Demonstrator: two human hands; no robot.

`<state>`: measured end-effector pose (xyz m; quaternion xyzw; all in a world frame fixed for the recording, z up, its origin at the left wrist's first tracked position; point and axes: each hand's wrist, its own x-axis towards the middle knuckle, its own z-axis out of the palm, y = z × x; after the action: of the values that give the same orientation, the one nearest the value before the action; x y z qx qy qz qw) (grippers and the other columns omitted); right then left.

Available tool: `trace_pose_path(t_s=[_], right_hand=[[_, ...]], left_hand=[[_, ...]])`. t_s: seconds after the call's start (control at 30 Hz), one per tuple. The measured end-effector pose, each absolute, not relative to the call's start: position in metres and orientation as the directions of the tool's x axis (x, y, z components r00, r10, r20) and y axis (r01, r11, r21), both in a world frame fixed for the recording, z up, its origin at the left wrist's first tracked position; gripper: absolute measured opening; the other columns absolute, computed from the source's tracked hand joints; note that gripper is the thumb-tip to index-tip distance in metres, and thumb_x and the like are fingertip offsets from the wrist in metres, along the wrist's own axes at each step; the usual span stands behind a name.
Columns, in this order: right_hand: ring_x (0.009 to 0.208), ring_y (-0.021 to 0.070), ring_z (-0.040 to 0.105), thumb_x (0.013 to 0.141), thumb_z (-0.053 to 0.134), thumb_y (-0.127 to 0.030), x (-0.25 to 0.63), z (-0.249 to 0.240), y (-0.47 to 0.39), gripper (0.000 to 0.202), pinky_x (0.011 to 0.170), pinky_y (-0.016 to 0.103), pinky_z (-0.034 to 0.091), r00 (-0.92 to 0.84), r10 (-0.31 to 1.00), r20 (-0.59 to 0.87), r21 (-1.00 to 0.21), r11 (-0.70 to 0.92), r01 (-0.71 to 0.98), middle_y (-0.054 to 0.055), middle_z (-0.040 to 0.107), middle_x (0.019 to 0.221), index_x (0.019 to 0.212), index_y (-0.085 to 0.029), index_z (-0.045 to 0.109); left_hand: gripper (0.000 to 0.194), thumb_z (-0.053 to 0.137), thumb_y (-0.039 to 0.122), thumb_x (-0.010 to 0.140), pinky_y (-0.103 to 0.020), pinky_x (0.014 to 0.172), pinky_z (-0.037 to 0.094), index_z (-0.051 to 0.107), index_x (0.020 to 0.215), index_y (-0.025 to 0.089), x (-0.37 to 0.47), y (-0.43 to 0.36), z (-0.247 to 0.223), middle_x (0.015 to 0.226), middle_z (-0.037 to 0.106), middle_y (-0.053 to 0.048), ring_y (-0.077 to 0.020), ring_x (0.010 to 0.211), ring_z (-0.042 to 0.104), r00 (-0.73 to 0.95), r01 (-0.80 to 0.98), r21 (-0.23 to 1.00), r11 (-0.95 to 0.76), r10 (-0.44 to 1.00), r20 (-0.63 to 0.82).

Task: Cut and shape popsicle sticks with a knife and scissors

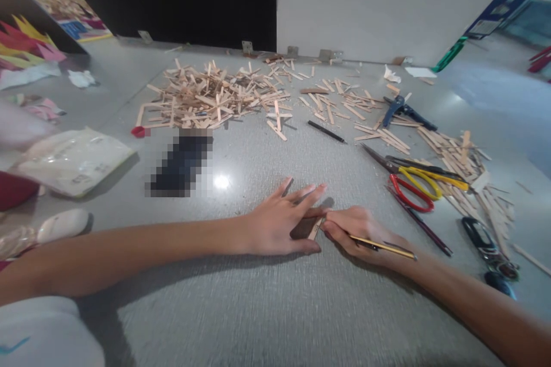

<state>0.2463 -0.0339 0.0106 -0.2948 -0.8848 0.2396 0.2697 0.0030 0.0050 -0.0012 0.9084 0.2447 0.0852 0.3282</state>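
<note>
My left hand (279, 218) lies on the grey table with its fingers spread. Its thumb and index finger rest at either end of a short piece of wooden craft stick (315, 229) that bears small dark marks. My right hand (355, 230) is closed round a slim yellow-and-black pencil (391, 248), whose back end points right. The pencil's tip is hidden by the fingers, close to the stick.
A heap of wooden sticks (215, 94) lies at the back, with more pieces at right. Red-and-yellow-handled scissors (413, 189), blue pliers (394, 110), a black pen (326, 132) and keys (503, 266) lie about. At left are a plastic packet (77, 160) and a blurred-out dark rectangle (183, 163).
</note>
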Motion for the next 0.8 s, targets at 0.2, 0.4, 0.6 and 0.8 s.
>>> trace_pose_path(t_s=[0.2, 0.4, 0.6, 0.8], right_hand=[[0.047, 0.0109, 0.044, 0.123, 0.028, -0.042, 0.246, 0.012, -0.035, 0.058, 0.052, 0.027, 0.038, -0.632, 0.725, 0.273, -0.670, 0.615, 0.416, -0.008, 0.050, 0.058, 0.076, -0.024, 0.056], [0.045, 0.0101, 0.045, 0.123, 0.030, -0.046, 0.243, 0.010, -0.037, 0.059, 0.049, 0.025, 0.037, -0.584, 0.763, 0.278, -0.701, 0.577, 0.419, -0.008, 0.051, 0.056, 0.075, -0.024, 0.056], [0.044, 0.0099, 0.049, 0.121, 0.038, -0.044, 0.245, 0.010, -0.042, 0.051, 0.049, 0.023, 0.039, -0.532, 0.776, 0.338, -0.700, 0.585, 0.409, -0.008, 0.053, 0.056, 0.079, -0.024, 0.058], [0.047, 0.0104, 0.058, 0.120, 0.039, -0.054, 0.244, 0.000, -0.044, 0.052, 0.048, 0.021, 0.045, -0.439, 0.784, 0.438, -0.699, 0.604, 0.382, -0.004, 0.065, 0.064, 0.092, -0.022, 0.067]], left_hand=[[0.103, 0.068, 0.072, 0.101, -0.068, 0.139, 0.001, 0.014, 0.180, 0.031, 0.003, 0.005, -0.002, 0.183, 0.033, -0.015, -0.0402, 0.167, 0.038, 0.859, 0.392, 0.640, -0.661, 0.512, 0.001], [0.109, 0.067, 0.071, 0.102, -0.075, 0.136, 0.001, 0.006, 0.181, 0.027, 0.004, 0.003, -0.004, 0.180, 0.036, -0.019, -0.0424, 0.168, 0.035, 0.864, 0.376, 0.645, -0.665, 0.503, 0.015], [0.105, 0.063, 0.081, 0.100, -0.073, 0.137, 0.015, 0.022, 0.178, 0.024, 0.000, -0.006, -0.001, 0.176, 0.045, -0.021, -0.0436, 0.166, 0.038, 0.800, 0.479, 0.530, -0.700, 0.596, 0.064], [0.042, 0.063, 0.056, 0.109, -0.060, 0.127, 0.040, 0.077, 0.131, 0.023, -0.003, -0.003, 0.001, 0.157, 0.067, -0.016, -0.0400, 0.153, 0.053, 0.760, 0.474, 0.586, -0.657, 0.642, 0.106]])
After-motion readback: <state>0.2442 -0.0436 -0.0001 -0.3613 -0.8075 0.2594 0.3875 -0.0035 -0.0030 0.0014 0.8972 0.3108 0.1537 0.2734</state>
